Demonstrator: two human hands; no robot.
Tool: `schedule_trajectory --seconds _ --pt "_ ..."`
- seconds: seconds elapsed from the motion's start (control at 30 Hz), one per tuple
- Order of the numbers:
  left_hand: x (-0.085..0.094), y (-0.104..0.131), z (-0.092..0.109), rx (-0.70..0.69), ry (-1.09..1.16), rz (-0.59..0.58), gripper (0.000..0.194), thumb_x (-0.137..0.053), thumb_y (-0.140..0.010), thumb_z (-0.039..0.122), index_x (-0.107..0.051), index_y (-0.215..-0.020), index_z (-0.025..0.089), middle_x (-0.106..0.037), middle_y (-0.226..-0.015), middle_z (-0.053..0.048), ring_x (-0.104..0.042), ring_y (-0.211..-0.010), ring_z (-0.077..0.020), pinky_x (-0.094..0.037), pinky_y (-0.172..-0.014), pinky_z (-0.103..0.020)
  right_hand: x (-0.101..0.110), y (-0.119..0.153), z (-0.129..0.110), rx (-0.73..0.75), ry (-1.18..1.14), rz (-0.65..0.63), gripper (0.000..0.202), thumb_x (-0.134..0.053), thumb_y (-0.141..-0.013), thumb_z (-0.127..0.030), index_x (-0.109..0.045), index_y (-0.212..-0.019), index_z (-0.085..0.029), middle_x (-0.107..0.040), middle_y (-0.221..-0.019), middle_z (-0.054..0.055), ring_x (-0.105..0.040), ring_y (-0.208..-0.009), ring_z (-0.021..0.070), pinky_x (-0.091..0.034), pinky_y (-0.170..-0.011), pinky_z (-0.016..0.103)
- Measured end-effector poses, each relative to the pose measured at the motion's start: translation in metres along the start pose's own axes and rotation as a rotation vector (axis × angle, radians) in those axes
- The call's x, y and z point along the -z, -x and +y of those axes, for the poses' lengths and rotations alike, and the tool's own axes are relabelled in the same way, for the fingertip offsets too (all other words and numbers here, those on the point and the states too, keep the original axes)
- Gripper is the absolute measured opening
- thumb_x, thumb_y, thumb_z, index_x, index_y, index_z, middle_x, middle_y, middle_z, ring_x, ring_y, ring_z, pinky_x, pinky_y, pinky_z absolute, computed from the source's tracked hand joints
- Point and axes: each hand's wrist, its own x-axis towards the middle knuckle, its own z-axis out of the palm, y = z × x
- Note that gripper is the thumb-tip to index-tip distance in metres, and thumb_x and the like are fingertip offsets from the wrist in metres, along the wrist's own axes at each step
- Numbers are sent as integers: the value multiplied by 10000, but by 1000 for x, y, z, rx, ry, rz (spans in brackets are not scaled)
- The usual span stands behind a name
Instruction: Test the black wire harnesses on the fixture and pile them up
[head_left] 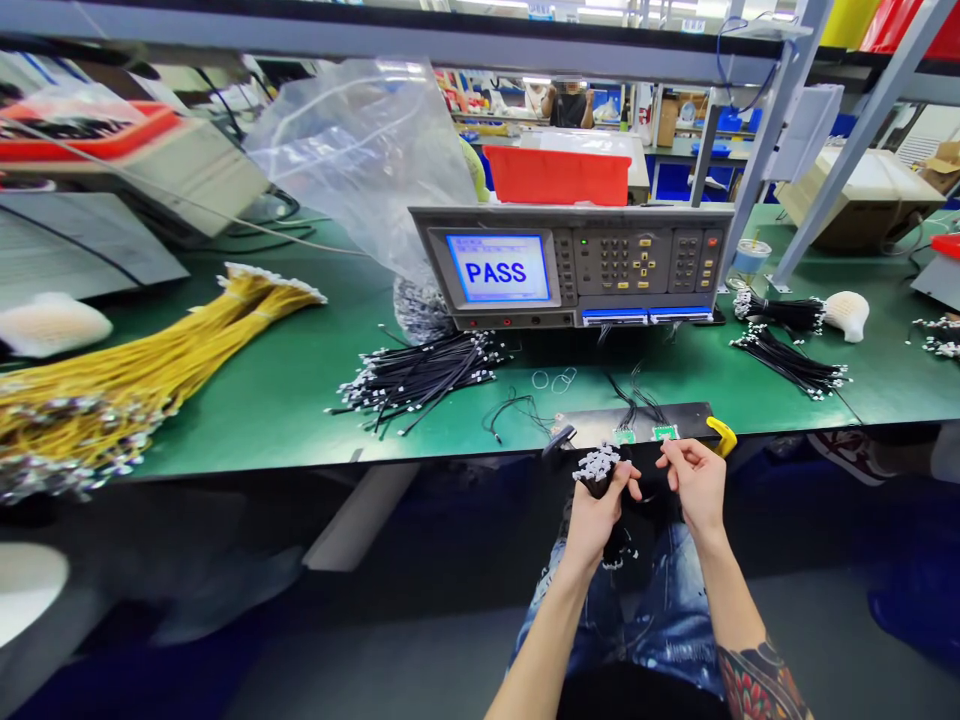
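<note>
My left hand (594,518) is wrapped round a bundle of black cables (597,466), whose white connectors face up above the fist. More cable ends hang below that hand. To its right, my right hand (699,488) is closed in a pinch just below a small green circuit board (664,432). Whatever sits between those fingertips is too small to make out. A second green board (624,436) lies left of the first, both on a dark fixture strip (690,416) at the bench edge. Black wires run from the boards toward a tester (645,265) whose screen (498,270) reads PASS.
On the green bench (300,420) lie a pile of black cables (424,372), yellow cable bundles (157,365) and black bundles (795,360) at the right. A yellow clamp handle (723,436) sticks up beside the fixture. A red bin (556,176) appears behind the tester, under a metal shelf.
</note>
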Motion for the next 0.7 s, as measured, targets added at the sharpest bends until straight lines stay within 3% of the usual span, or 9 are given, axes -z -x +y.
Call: schedule_trajectory --seconds 0.47,0.7 --pt "-1 -9 -5 -99 -40 123 447 -833 -715 581 -784 -771 140 -678 -608 -17 -292 -390 -37 -208 -386 -217 0 -2 -2 -37 12 7 339 -841 -698 -464 -702 -655 -157 -690 -546 44 -406 -333 69 -287 -343 214" --pt "3 -11 -10 -139 -132 151 381 -780 -791 552 -780 -760 172 -746 -682 -70 -580 -519 -145 -420 -481 -257 -2 -1 1 -6 -15 31 339 -845 -710 -462 -709 -671 -154 -700 -557 46 -403 -339 67 -286 -348 211"
